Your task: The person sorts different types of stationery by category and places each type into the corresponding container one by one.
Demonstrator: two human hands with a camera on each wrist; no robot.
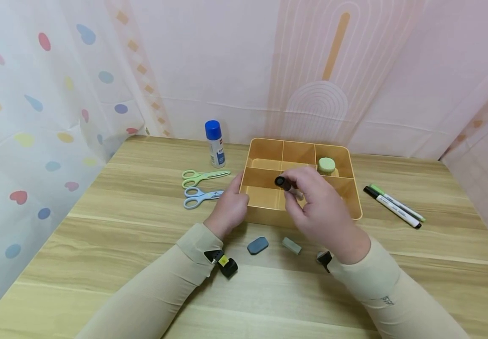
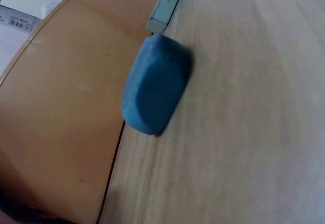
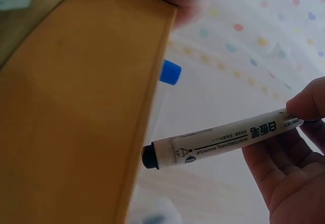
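Note:
A whiteboard marker [image 3: 218,140] with black ends is pinched between the thumb and fingers of my right hand [image 1: 324,207]. In the head view it slants above the front of an orange divided organizer box [image 1: 265,215]; the right wrist view shows its black tip right by the box's rim. My left hand [image 1: 228,207] grips the box at its left front corner. In a back right compartment sits a round light green object [image 1: 326,165]. On the table before the box lie a blue-grey eraser [image 1: 258,245] and a grey-green block [image 1: 292,246].
Left of the box stands a glue stick [image 1: 215,143] with a blue cap. Green scissors [image 1: 203,177] and blue scissors [image 1: 199,197] lie beside my left hand. To the right are a black-capped marker [image 1: 392,207] and a green pen [image 1: 400,204]. A patterned curtain [image 1: 210,61] hangs behind the table.

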